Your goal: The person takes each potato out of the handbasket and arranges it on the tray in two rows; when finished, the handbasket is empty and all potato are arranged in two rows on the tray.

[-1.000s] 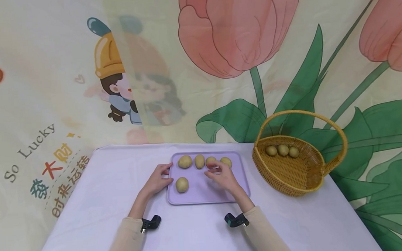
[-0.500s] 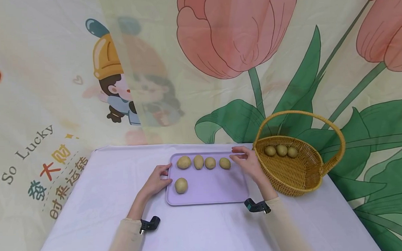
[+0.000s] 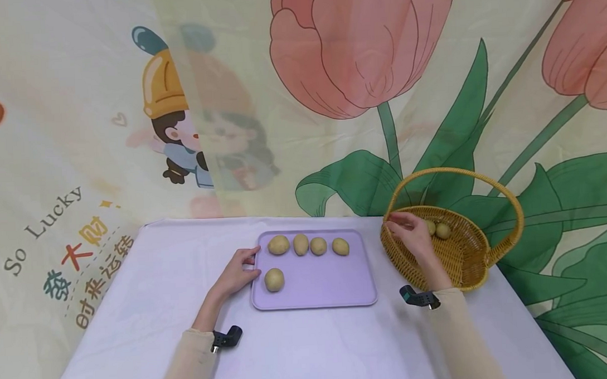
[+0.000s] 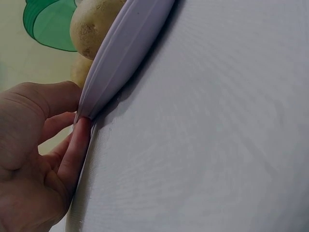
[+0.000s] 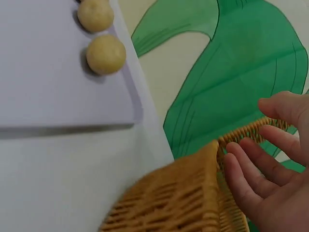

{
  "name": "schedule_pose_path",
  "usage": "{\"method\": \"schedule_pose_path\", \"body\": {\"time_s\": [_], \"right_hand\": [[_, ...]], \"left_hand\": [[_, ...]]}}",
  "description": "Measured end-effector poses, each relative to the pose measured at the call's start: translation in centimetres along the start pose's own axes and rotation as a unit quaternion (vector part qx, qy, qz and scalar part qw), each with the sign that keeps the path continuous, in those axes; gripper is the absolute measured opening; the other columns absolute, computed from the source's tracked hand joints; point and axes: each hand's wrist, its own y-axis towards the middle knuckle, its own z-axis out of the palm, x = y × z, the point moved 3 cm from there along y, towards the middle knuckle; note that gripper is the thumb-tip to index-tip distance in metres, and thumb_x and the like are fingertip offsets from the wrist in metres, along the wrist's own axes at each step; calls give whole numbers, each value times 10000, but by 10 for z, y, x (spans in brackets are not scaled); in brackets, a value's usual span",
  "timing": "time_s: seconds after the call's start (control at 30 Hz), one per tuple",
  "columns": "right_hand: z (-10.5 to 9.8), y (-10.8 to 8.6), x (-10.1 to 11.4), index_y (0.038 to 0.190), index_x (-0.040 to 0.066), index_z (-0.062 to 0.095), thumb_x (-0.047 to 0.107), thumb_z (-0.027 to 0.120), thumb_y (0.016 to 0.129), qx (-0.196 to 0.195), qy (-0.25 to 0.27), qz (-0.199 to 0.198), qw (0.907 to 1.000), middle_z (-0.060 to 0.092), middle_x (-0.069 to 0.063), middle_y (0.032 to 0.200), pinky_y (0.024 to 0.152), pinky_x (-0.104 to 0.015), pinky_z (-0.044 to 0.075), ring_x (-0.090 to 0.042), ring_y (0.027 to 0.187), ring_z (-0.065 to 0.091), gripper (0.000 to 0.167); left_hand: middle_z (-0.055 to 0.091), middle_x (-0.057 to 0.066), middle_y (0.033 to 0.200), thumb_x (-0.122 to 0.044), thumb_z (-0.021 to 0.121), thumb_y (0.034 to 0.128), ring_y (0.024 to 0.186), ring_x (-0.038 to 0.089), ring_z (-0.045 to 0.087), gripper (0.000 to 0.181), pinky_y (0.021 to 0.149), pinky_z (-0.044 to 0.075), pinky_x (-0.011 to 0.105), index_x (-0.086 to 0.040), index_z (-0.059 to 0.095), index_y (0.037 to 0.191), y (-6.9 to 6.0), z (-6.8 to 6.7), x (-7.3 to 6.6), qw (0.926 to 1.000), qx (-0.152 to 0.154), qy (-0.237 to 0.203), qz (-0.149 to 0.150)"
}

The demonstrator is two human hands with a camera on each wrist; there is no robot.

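My left hand holds the left edge of a lilac tray; in the left wrist view its digits lie on either side of the rim. Several potatoes stand in a row along the tray's back, the rightmost potato apart from the others. One rounder potato sits at the front left. Over the left rim of a wicker basket is my right hand, holding nothing, its fingers slightly bent and spread. Two potatoes show inside the basket, one partly covered by that hand.
The basket's tall arched handle rises above its right and back sides. A white cloth covers the table. Behind it hangs a printed backdrop with tulips and cartoon figures.
My right hand has moved right, from over the tray's back row past its right edge to the basket, and now covers part of the potatoes there. The left hand has stayed at the tray edge.
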Motion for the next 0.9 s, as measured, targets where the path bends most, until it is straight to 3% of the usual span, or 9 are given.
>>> {"method": "schedule_pose_path", "body": {"time_s": [0.17, 0.33, 0.43, 0.53, 0.67, 0.9], "right_hand": [[-19, 10, -9, 1221, -97, 614, 126, 637, 944, -336, -779, 52, 9964, 614, -275, 1171, 736, -185, 478, -198, 951, 604, 357], [-31, 18, -16, 1271, -110, 571, 132, 597, 962, -484, -906, 515, 9934, 561, -303, 1230, 872, -423, 466, -401, 1121, 529, 394], [-35, 21, -20, 1314, -106, 543, 140, 576, 974, -473, -874, 762, 9921, 532, -311, 1289, 939, -514, 446, -434, 1173, 505, 420], [-38, 22, -23, 1330, -97, 534, 146, 572, 979, -470, -915, 884, 9908, 524, -308, 1301, 949, -524, 445, -436, 1176, 505, 429], [-38, 23, -27, 1335, -115, 517, 103, 569, 974, -381, -996, 850, 9907, 505, -324, 1305, 936, -526, 440, -455, 1199, 478, 424], [-33, 26, -39, 1383, -163, 419, 46, 508, 982, 116, -983, 822, 9917, 411, -376, 1379, 977, -556, 411, -505, 1282, 395, 461]], "left_hand": [[454, 254, 1285, 35, 679, 826, 1110, 356, 543, 627, 951, 469, 426, 63, 467, 1416, -1, 0, -2, 9999, -31, 88, 110], [454, 260, 1271, 55, 679, 816, 1100, 358, 541, 628, 922, 486, 381, 73, 471, 1408, -1, 0, -4, 9999, -29, 16, 120], [450, 263, 1274, 65, 678, 814, 1101, 355, 541, 629, 919, 489, 373, 77, 470, 1408, -2, -1, -4, 9999, -13, -27, 135], [446, 273, 1276, 65, 681, 816, 1099, 365, 542, 628, 927, 488, 405, 83, 467, 1406, -1, -1, -4, 9998, -7, -33, 175], [451, 266, 1273, 60, 682, 816, 1102, 364, 541, 629, 950, 468, 457, 75, 470, 1408, -1, -1, -3, 9999, -26, -32, 140], [467, 259, 1247, 45, 689, 806, 1078, 356, 552, 629, 929, 478, 410, 81, 479, 1398, -2, -2, -4, 9998, -54, 66, 199]]}}
